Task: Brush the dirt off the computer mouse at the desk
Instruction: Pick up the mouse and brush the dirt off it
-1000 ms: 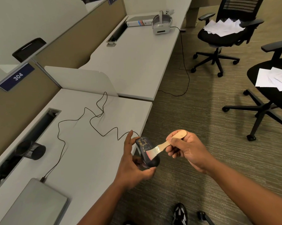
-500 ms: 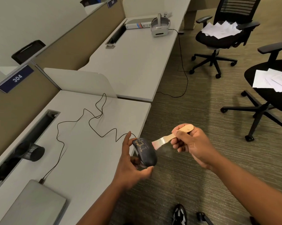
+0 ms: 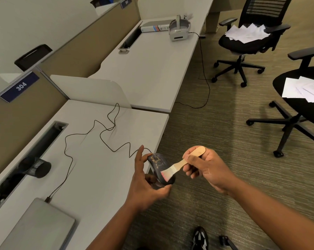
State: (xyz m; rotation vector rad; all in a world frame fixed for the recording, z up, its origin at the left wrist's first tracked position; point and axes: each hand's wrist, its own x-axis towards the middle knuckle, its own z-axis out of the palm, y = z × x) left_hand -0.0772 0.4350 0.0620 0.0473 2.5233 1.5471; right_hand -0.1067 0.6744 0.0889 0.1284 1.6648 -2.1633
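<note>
Dark oval computer mouse (image 3: 159, 168), flecked with pale dirt, gripped by left hand (image 3: 145, 184) just off the front edge of the white worktop (image 3: 91, 177). Flat wooden-handled brush (image 3: 181, 165) pinched in right hand (image 3: 206, 168), pink-tipped bristles touching the mouse (upper shell). Thin black cable (image 3: 98, 138) trailing from the mouse across the worktop.

Low in the frame, left hand (image 3: 145, 188) holds the dirty black mouse (image 3: 159, 168) off the desk (image 3: 91, 177) edge while right hand (image 3: 205, 168) presses a wooden brush (image 3: 181, 165) against it.
</note>
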